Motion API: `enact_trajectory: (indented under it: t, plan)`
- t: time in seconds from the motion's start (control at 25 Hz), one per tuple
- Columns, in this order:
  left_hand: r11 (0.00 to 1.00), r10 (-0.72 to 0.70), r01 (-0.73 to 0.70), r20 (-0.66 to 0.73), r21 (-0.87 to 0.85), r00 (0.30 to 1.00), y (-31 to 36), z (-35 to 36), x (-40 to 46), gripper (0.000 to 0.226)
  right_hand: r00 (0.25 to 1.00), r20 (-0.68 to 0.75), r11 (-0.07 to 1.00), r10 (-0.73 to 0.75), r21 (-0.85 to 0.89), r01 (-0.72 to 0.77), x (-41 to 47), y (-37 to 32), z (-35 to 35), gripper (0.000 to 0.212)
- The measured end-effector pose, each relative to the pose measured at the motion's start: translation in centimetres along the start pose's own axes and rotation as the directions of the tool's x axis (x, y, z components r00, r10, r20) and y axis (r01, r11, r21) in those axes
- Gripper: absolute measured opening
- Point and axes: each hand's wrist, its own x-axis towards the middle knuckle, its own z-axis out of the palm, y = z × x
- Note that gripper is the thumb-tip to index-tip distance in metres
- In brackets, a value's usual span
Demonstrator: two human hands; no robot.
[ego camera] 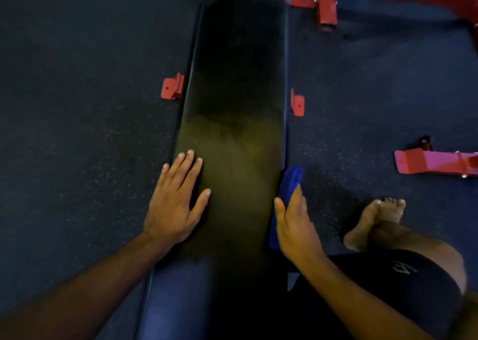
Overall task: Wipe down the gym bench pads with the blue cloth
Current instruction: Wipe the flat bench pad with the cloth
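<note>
A long black bench pad (238, 86) runs away from me down the middle of the view. My left hand (176, 202) lies flat on the pad's left edge with its fingers straight and spread. My right hand (294, 226) presses the blue cloth (291, 182) against the pad's right side edge, thumb on top of the pad, fingers straight along the cloth. Part of the cloth sticks out ahead of the fingers and part hangs below the palm.
Red bench feet (172, 87) (297, 104) stick out on both sides of the pad. A red machine frame (328, 1) stands at the back right and another red base (434, 161) lies to the right. My bare foot (372, 220) rests on the dark rubber floor (77, 107).
</note>
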Motion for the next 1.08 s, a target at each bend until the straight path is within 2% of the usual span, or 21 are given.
enact_trajectory:
  t: [0.08,0.16,0.24,0.4,0.52,0.6,0.68,0.84,0.96,1.08]
  plan:
    - [1.000,0.006,-0.006,0.001,-0.003,1.000,0.0,0.2,0.0,0.067,0.999,-0.015,0.995,0.049,0.083,-0.048,-0.3,0.0,0.2,0.062]
    - [1.000,0.008,-0.008,0.008,-0.019,1.000,-0.2,0.2,0.1,0.068,0.991,-0.134,0.984,-0.002,0.177,0.026,2.0,-1.2,-0.2,0.054]
    - [1.000,0.008,-0.008,0.011,-0.025,1.000,-0.2,0.3,0.1,0.068,0.976,-0.216,0.980,-0.015,0.189,0.057,5.9,-2.6,-1.1,0.045]
    - [0.999,0.016,-0.016,-0.005,-0.046,1.000,-0.1,0.2,0.1,0.067,0.965,-0.259,0.976,-0.034,0.202,0.088,11.6,-4.8,-3.1,0.036]
    - [0.999,0.012,-0.012,0.000,-0.050,1.000,-0.4,0.2,0.1,0.066,0.982,-0.185,0.979,-0.037,0.189,0.072,6.9,-2.6,-1.4,0.052]
    - [0.998,0.018,-0.018,-0.003,-0.052,1.000,-0.3,0.0,0.1,0.067,0.998,-0.016,0.989,0.057,0.139,-0.054,1.5,0.1,0.0,0.064]
    - [0.998,0.015,-0.014,0.001,-0.057,1.000,-0.2,0.1,0.2,0.067,0.991,0.051,0.987,0.124,0.098,-0.129,0.0,1.7,0.6,0.064]
    - [0.993,0.018,-0.019,-0.010,-0.115,1.000,-0.3,0.2,0.2,0.065,0.986,-0.164,0.978,0.005,0.206,0.029,4.2,-0.4,-0.1,0.044]
    - [0.995,0.020,-0.021,-0.011,-0.097,1.000,-0.4,-0.1,0.0,0.065,0.972,-0.227,0.975,-0.064,0.195,0.110,6.3,-0.7,-0.3,0.048]
    - [0.994,0.004,-0.005,-0.007,-0.106,1.000,-0.4,-0.3,0.0,0.064,0.962,-0.234,0.983,-0.140,0.085,0.164,6.0,0.1,-1.2,0.055]
